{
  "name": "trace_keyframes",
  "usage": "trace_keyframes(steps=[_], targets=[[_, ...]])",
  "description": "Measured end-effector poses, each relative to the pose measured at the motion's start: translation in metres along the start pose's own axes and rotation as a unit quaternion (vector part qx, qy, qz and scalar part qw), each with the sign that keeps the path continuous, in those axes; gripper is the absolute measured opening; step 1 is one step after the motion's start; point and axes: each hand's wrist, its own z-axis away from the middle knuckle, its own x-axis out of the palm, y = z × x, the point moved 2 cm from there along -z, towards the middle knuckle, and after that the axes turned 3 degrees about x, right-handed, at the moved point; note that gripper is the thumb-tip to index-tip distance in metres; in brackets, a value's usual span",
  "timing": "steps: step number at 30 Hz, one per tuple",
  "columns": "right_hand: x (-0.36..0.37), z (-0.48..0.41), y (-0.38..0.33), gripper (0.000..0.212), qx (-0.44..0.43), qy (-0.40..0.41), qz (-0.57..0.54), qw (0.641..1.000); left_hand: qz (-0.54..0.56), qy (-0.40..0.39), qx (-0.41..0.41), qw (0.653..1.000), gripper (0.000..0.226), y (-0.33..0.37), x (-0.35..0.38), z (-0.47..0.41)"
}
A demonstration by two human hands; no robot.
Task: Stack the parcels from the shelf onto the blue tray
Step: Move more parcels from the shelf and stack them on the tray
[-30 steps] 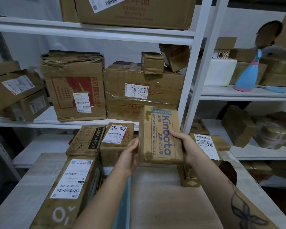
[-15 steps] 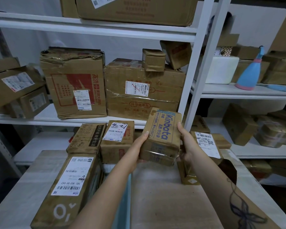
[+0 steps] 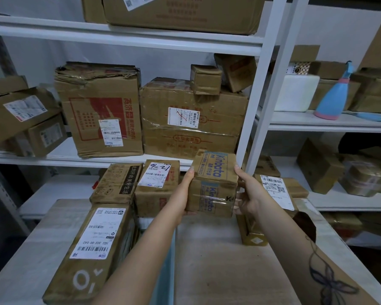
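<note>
While the brown cardboard parcel with blue Kinbata print (image 3: pixel 213 183) hangs just above the far end of the grey table (image 3: pixel 31 249), both hands carry it from the sides. Left hand (image 3: pixel 183 194) lies flat on its left face, fingers straight up. Right hand (image 3: pixel 249 194) curls round the right edge, index finger at the top corner. Parcel is tilted, in front of the white metal shelf (image 3: pixel 119 159). A sliver of the blue tray (image 3: pixel 171 256) shows beside the left forearm.
</note>
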Motion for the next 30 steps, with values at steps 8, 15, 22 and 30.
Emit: trace_keyframes(steps=[8, 15, 22, 30], targets=[[-0.002, -0.006, -0.009, 0.04, -0.064, -0.027, -0.061, 0.996, 0.022, -0.018, 0.072, 0.997, 0.029, -0.011, -0.007, -0.002], [-0.004, -0.013, -0.001, 0.056, -0.085, -0.028, -0.004, 0.996, -0.005, -0.08, 0.003, 0.997, 0.095, -0.025, -0.016, -0.004], [-0.006, -0.021, 0.005, 0.046, -0.091, -0.077, 0.028, 0.992, -0.036, -0.059, -0.013, 0.998, 0.118, -0.024, -0.02, -0.008], [-0.003, -0.017, 0.006, 0.021, -0.085, -0.084, 0.058, 0.991, -0.069, -0.083, -0.014, 0.994, 0.055, -0.03, -0.019, -0.012]])
